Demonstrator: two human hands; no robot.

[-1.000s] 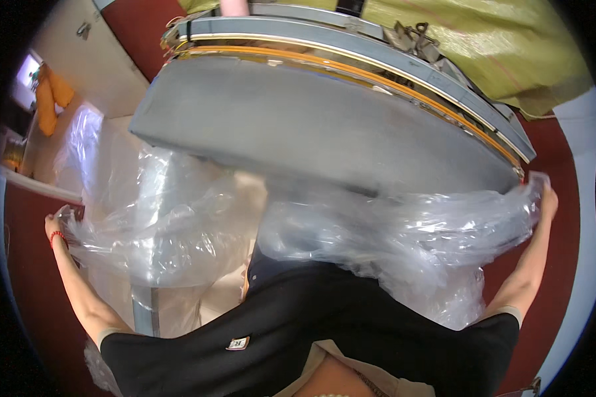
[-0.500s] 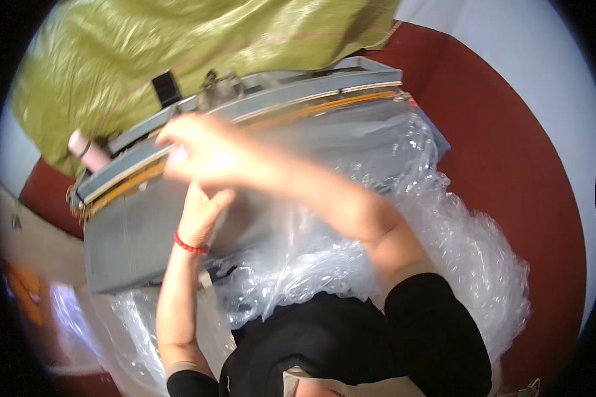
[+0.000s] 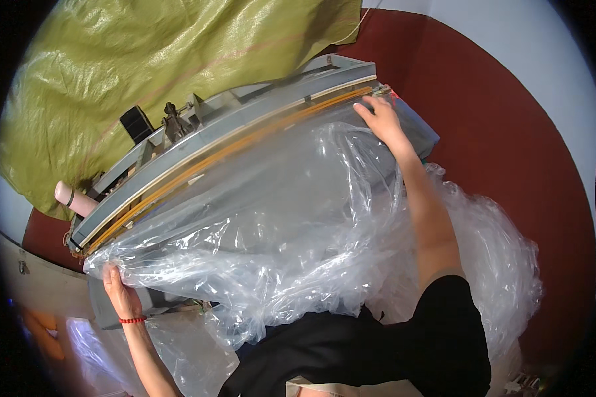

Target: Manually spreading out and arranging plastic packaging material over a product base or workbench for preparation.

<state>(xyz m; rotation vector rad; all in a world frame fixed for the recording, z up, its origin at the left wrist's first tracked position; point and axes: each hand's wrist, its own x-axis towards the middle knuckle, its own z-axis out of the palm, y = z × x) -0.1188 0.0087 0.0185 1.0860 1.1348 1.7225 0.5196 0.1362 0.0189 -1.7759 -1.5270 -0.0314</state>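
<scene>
A large sheet of clear plastic film (image 3: 245,231) lies spread and crumpled over the grey front of a long machine (image 3: 232,126), which looks like a bar heat sealer with an orange strip along it. At the near left corner of the film, my left hand (image 3: 121,298), with a red bead bracelet at the wrist, is closed on the edge. My right hand (image 3: 382,122) rests at the far right end, just below the orange strip (image 3: 271,128). Its thumb and fingers are stretched out and slightly apart over the film.
Behind the machine hangs a yellow-green woven sheet (image 3: 198,46). A pink cylinder (image 3: 76,198) and a black rectangular object (image 3: 136,124) sit along its back. More bunched film (image 3: 490,258) lies at my right. Dark red (image 3: 483,132) covers the surface beyond the machine's right end.
My hands have parted from close together over the machine's middle: the left moved down-left, the right moved to the far right. The film now stretches across the machine's left part too.
</scene>
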